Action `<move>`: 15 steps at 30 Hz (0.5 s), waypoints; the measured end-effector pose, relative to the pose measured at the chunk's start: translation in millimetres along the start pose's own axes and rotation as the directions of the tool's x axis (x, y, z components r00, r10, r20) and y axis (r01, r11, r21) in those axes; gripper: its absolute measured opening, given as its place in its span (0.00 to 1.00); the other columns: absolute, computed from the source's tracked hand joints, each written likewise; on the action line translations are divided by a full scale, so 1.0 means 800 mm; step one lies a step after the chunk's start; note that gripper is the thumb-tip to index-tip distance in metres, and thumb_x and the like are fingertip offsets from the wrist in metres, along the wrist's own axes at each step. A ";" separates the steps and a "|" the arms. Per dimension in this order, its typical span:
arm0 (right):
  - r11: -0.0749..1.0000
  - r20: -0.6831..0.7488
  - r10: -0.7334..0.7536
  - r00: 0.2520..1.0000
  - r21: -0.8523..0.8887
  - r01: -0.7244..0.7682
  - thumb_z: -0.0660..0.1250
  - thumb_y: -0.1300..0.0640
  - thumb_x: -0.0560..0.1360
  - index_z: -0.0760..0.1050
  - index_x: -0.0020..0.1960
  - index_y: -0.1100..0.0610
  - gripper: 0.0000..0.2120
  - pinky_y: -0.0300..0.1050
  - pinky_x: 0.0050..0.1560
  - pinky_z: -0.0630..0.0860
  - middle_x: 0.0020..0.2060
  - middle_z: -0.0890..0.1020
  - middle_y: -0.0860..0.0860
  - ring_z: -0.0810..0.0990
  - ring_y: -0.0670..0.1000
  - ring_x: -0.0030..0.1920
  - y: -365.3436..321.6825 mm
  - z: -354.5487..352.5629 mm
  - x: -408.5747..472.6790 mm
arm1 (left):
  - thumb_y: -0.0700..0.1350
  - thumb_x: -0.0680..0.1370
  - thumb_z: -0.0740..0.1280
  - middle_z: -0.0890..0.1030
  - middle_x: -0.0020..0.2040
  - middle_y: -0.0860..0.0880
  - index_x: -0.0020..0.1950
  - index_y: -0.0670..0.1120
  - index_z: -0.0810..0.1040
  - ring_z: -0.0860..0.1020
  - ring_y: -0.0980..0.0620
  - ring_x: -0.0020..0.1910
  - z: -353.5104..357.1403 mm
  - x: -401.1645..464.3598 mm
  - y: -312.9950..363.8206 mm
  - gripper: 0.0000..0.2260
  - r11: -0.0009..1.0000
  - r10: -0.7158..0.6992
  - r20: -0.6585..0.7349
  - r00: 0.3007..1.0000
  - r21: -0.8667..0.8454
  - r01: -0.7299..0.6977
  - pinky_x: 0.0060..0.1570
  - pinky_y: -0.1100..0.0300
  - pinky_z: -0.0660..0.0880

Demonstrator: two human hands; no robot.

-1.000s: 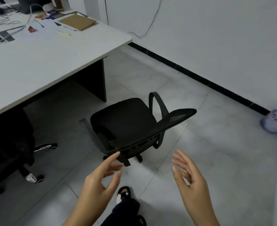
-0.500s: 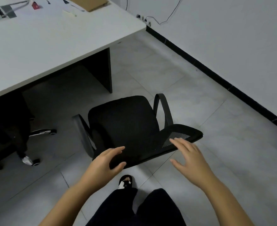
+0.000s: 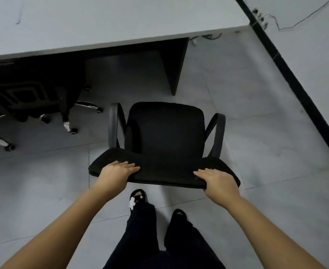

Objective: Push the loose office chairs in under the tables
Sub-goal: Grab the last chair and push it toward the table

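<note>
White surface ahead, tiled floor below; my left grip and right grip clasp one chair; another chair left.

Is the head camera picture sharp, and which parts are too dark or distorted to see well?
Head view: mostly sharp, slightly soft. The space under the white table is deep shadow, so the second black chair there shows little detail. The wide-angle lens bends the table edge. Both the left hand and right hand on the black mesh chair backrest are evenly lit.
</note>
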State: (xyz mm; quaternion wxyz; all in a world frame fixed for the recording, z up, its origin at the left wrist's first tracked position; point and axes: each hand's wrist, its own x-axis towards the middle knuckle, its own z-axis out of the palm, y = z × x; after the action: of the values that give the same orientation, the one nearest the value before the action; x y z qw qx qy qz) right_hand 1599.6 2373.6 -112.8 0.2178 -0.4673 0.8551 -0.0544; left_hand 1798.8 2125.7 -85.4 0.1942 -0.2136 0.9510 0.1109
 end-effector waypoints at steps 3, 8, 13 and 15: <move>0.996 0.017 -0.044 0.999 -0.073 0.045 0.66 0.59 0.72 0.70 0.65 0.45 0.23 0.44 0.62 0.71 0.64 0.77 0.47 0.74 0.50 0.63 0.021 -0.017 0.018 | 0.36 0.78 0.58 0.67 0.73 0.55 0.71 0.58 0.62 0.62 0.53 0.73 0.001 0.009 0.018 0.25 0.998 -0.054 -0.029 0.998 -0.021 0.054 0.72 0.56 0.60; 0.988 0.052 -0.091 0.994 -0.124 0.097 0.64 0.58 0.73 0.68 0.66 0.42 0.23 0.44 0.54 0.74 0.62 0.78 0.46 0.77 0.49 0.58 0.045 -0.051 0.065 | 0.36 0.77 0.58 0.69 0.71 0.56 0.70 0.58 0.65 0.67 0.53 0.71 -0.011 0.035 0.028 0.25 0.992 -0.121 -0.114 0.986 -0.056 0.115 0.66 0.58 0.67; 0.981 0.058 -0.127 0.990 -0.142 0.134 0.63 0.58 0.74 0.67 0.66 0.42 0.23 0.44 0.53 0.75 0.61 0.79 0.45 0.78 0.49 0.56 0.042 -0.063 0.117 | 0.37 0.77 0.58 0.70 0.70 0.56 0.69 0.60 0.65 0.70 0.52 0.68 -0.031 0.066 0.003 0.25 0.983 -0.181 -0.101 0.978 -0.060 0.176 0.63 0.57 0.70; 0.975 0.048 -0.147 0.988 -0.161 0.153 0.63 0.58 0.74 0.67 0.66 0.41 0.23 0.44 0.51 0.75 0.60 0.79 0.45 0.79 0.50 0.56 0.040 -0.071 0.142 | 0.37 0.77 0.58 0.71 0.70 0.57 0.69 0.60 0.66 0.70 0.52 0.68 -0.040 0.082 -0.010 0.25 0.981 -0.193 -0.113 0.975 -0.058 0.188 0.60 0.57 0.71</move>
State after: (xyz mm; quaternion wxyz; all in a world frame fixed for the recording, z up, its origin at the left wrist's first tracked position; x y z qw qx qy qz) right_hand 1497.4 2291.4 -107.9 0.1893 -0.5477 0.8150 0.0082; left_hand 1737.7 2085.3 -85.2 0.1424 -0.3144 0.9330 0.1014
